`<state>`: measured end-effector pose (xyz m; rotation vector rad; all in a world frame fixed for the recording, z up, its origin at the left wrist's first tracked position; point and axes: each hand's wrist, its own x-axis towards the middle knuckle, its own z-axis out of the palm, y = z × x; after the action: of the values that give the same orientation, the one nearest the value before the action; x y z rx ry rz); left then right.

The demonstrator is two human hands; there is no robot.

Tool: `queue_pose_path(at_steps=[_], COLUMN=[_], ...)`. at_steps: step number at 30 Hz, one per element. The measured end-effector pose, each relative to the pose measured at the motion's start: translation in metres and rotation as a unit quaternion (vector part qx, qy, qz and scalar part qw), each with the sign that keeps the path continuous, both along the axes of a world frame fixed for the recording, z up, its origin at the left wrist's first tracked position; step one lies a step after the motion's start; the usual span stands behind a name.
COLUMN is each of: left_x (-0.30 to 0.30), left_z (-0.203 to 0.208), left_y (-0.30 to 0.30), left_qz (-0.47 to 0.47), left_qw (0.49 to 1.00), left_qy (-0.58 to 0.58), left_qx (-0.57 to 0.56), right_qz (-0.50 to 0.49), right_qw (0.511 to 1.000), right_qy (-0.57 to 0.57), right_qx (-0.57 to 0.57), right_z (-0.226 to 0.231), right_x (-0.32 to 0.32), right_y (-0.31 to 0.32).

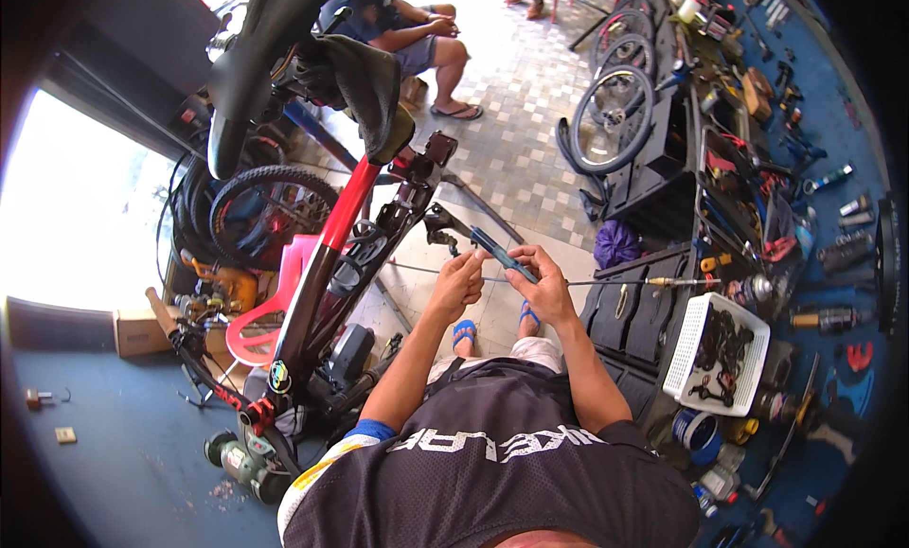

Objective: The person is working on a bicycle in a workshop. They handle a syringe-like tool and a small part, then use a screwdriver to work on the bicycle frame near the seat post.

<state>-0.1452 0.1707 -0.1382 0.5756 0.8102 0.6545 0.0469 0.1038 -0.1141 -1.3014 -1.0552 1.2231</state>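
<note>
In front of my body, my right hand [538,275] is closed around a slim blue-and-dark stick-shaped piece [494,249], which slants up to the left. My left hand [458,285] is closed in a pinch beside it, fingertips near its side; what they hold is hidden. A thin cable-like line [606,283] crosses at hand height, and I cannot tell whether either hand grips it. Just beyond my left hand, a dark bracket-like part [441,226] sits at the lower side of a red-and-black bicycle frame [327,250], which stands tilted on my left.
A white basket [763,344] of dark parts stands at right, beside black drawers [636,302]. Tools hang on the blue wall panel [857,184]. Wheels [615,120] lean farther back. On the left are a pink chair [284,297] and a bench grinder [248,461]. A seated person [417,37] is ahead.
</note>
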Motion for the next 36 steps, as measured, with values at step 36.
queue_pose_path(at_steps=[36], left_x=[-0.06], left_z=[-0.142], left_y=[0.063], left_qz=[0.199], left_qw=[0.98], left_qy=[0.023], left_qx=[0.008], right_qz=[0.091], right_qw=[0.891], right_qy=[0.444], right_qx=[-0.022], right_z=[-0.202], right_x=[-0.098], right_y=[0.099])
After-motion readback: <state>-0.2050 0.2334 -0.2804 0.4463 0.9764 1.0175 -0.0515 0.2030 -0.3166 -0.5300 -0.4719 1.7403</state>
